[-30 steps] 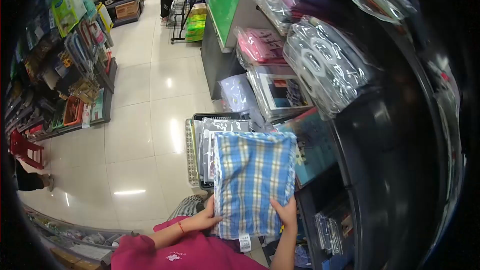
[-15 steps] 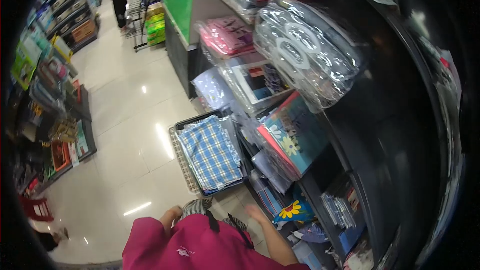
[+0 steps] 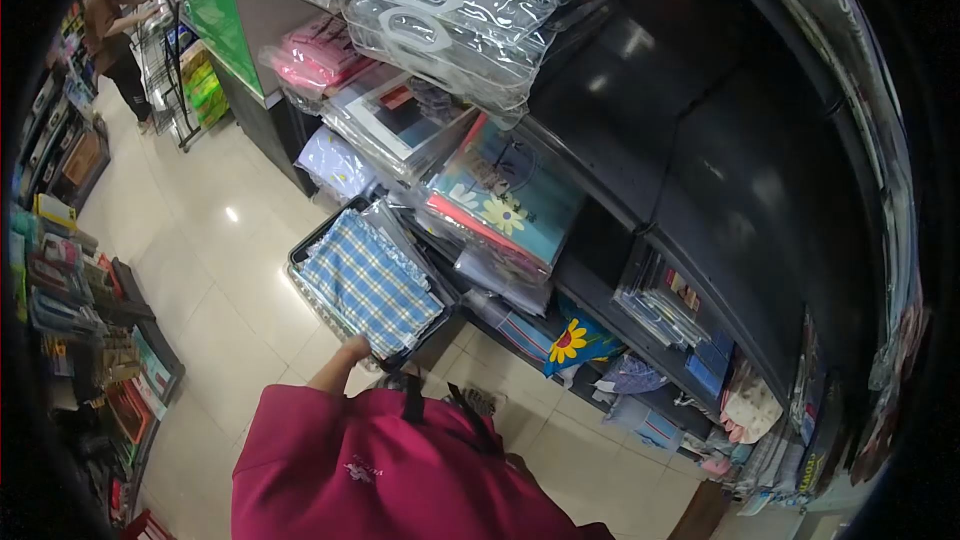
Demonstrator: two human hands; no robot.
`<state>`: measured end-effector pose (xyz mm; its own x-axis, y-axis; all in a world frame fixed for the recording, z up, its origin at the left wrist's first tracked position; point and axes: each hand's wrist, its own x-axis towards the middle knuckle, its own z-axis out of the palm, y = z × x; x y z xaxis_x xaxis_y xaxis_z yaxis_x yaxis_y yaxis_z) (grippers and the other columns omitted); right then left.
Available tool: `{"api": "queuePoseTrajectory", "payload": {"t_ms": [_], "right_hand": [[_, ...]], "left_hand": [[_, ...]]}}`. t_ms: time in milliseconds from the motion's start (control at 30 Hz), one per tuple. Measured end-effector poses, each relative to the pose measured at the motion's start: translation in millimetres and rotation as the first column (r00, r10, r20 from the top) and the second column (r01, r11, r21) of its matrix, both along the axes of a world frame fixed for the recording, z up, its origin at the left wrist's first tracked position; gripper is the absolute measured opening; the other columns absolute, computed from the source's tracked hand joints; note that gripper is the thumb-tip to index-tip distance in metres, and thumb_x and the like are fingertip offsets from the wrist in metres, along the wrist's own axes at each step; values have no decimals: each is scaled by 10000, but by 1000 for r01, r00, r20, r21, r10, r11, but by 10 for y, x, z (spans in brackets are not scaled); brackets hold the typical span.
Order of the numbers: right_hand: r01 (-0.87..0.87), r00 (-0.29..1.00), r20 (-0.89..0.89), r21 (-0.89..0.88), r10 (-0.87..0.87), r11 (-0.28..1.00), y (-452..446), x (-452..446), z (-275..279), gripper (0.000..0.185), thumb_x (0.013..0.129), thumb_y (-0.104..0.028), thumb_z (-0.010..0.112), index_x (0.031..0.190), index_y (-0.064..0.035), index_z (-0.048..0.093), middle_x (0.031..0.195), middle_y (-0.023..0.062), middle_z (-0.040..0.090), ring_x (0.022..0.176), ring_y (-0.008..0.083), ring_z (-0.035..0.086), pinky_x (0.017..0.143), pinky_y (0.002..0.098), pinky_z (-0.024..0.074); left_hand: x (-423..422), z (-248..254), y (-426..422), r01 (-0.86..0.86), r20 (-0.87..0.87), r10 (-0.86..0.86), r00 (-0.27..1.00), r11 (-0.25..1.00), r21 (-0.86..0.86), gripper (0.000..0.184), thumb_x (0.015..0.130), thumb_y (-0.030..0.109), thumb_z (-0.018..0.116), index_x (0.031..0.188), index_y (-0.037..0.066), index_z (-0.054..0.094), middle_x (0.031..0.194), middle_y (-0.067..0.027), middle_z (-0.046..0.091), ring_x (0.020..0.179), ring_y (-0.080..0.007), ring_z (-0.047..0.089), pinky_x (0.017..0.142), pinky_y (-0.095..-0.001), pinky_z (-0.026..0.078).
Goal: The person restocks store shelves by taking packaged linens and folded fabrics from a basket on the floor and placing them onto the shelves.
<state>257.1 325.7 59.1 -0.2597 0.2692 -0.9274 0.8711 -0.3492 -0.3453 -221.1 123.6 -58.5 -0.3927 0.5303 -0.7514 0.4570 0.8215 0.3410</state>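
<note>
My left hand [image 3: 352, 350] is at the near corner of a dark plastic basket [image 3: 425, 332], by its rim. Whether its fingers grip the rim is too small to make out. Folded blue-and-white checked cloth [image 3: 365, 275] lies on top in the basket, with clear-wrapped packs along its right side. The basket stands on the floor against the shelves. My right hand is out of sight behind my dark pink top; only a bit of skin shows at its right side.
Shelves [image 3: 600, 205] on my right hold clear-bagged textiles [image 3: 450, 25] and a flowered pack [image 3: 505, 205]. Along the left stand low goods racks [image 3: 130, 390]. A person [image 3: 118, 35] stands beside a wire cart [image 3: 175, 65] at the far end of the tiled aisle [image 3: 215, 240].
My left hand has gone forward to the basket's near corner. My right hand, visible and stretched out before, has dropped from view. The view has turned right, and more lower shelf shows.
</note>
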Motion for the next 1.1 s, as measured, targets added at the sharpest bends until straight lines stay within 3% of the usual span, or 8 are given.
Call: {"api": "queuePoseTrajectory", "payload": {"t_ms": [233, 433, 533, 633, 767, 967, 1000, 1100], "right_hand": [[-365, 928, -75, 20, 365, 931, 353, -508, -285, 235, 840, -194, 501, 989, -25, 566, 855, 117, 622, 719, 204, 606, 653, 310, 477], [-36, 996, -78, 19, 37, 999, 650, -1330, 29, 221, 824, -182, 514, 977, -27, 554, 804, 104, 618, 727, 172, 611, 626, 283, 470], [-322, 942, -97, -4, 320, 947, 748, -1557, -57, 225, 806, -203, 528, 943, -28, 569, 776, 93, 619, 708, 157, 608, 590, 260, 461], [-661, 746, -69, 41, 662, 749, 964, -2058, -70, 253, 774, -217, 565, 936, -23, 575, 783, 93, 623, 699, 167, 609, 582, 273, 469], [-687, 627, -58, 430, 777, 586, 1230, -3026, -497, 275, 728, -210, 610, 913, -8, 588, 780, 103, 621, 685, 199, 605, 595, 307, 476], [-454, 664, -35, 775, 747, 440, 895, -4491, -377, 786, 633, -322, 673, 1264, -18, 316, 1147, 261, 474, 1082, 373, 462, 923, 398, 368], [-490, 701, -16, 716, 713, 498, 892, -4672, -347, 859, 607, -317, 706, 1287, -8, 282, 1180, 263, 457, 1103, 373, 449, 949, 392, 349], [-480, 792, -124, 477, 597, 736, 891, -4884, -548, 866, 585, -304, 731, 1257, 56, 320, 1224, 256, 434, 1139, 313, 443, 945, 356, 360]], "left_hand": [[309, 1381, 936, -631, 436, 479, 762, 699, 336, 315, 740, 195, 476, 991, 37, 581, 946, -230, 595, 923, -353, 566, 797, -394, 447], [1068, 183, 404, 300, 382, -373, 845, 923, 240, 405, 738, 258, 544, 1008, -44, 537, 887, -233, 593, 829, -292, 595, 726, -378, 464], [832, 1016, 13, -96, 280, 42, 959, 979, 180, 383, 773, 209, 519, 1028, -77, 509, 870, -194, 599, 777, -253, 600, 687, -363, 481], [768, 1052, -401, -944, 544, 772, 328, 290, 158, 313, 805, 144, 468, 1031, -69, 514, 833, -165, 606, 742, -216, 604, 648, -326, 498], [935, 855, -1128, -981, 596, 803, 19, -100, 167, 283, 818, 123, 426, 1014, -61, 516, 785, -166, 610, 740, -210, 604, 632, -310, 500], [1946, 664, -2142, -975, 237, 964, -123, -73, -209, 262, 799, 152, 433, 935, -22, 575, 778, -142, 640, 664, -219, 623, 564, -354, 506], [2333, 28, -2560, -764, 250, 732, 633, 643, 53, 276, 801, 146, 450, 937, -66, 563, 796, -168, 632, 681, -230, 627, 574, -354, 514], [2573, 662, -2195, -969, 222, 956, -189, -145, -202, 215, 771, 100, 487, 855, -30, 636, 783, -174, 627, 634, -202, 626, 531, -350, 507]]}}
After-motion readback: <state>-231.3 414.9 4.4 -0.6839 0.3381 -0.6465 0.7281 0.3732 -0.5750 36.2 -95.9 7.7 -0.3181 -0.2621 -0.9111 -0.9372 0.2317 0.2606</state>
